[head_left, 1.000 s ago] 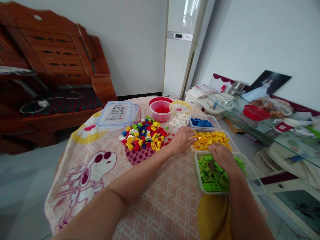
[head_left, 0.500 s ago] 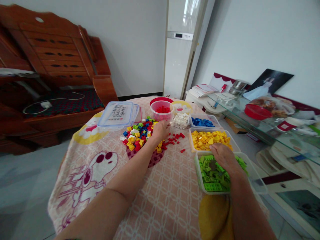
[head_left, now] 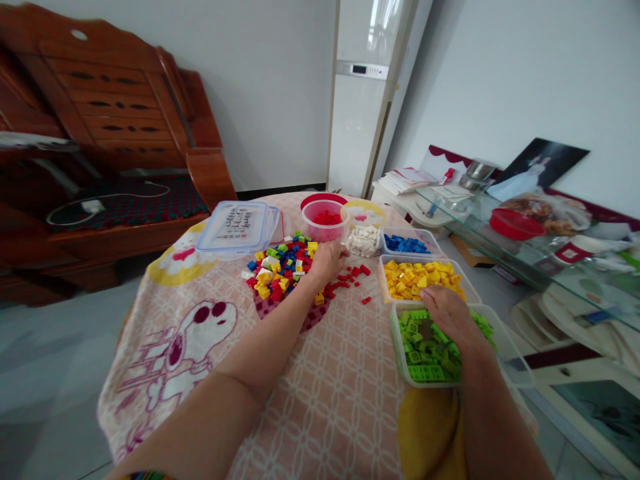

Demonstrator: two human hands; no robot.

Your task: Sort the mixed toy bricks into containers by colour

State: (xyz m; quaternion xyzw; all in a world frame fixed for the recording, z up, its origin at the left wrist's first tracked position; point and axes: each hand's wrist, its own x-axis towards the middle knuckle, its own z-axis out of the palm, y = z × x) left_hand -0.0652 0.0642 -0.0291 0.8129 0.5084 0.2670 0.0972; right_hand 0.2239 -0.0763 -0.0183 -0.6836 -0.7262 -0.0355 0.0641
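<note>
My left hand (head_left: 329, 261) is over the right side of a mixed pile of toy building bricks (head_left: 280, 263), its fingers curled together beside the loose red bricks (head_left: 356, 271). Whatever those fingers hold is hidden. Across the table, my right hand (head_left: 450, 312) hangs over the box of green bricks (head_left: 425, 350), with its closed fingertips at the near edge of the box of yellow bricks (head_left: 423, 277). I cannot make out anything between them. Behind my left hand stands a round tub (head_left: 326, 230) with red bricks inside, next to a heap of white bricks (head_left: 363, 240).
A box of blue bricks (head_left: 406, 245) sits behind the yellow ones. Clear lids (head_left: 235, 227) lie at the table's back left. To the right is a glass table (head_left: 480, 227) bearing a red bowl (head_left: 516, 223); a wooden bench (head_left: 115, 120) stands at left.
My left hand has shifted slightly right and toward me, by the loose red bricks. My right hand has stayed in place.
</note>
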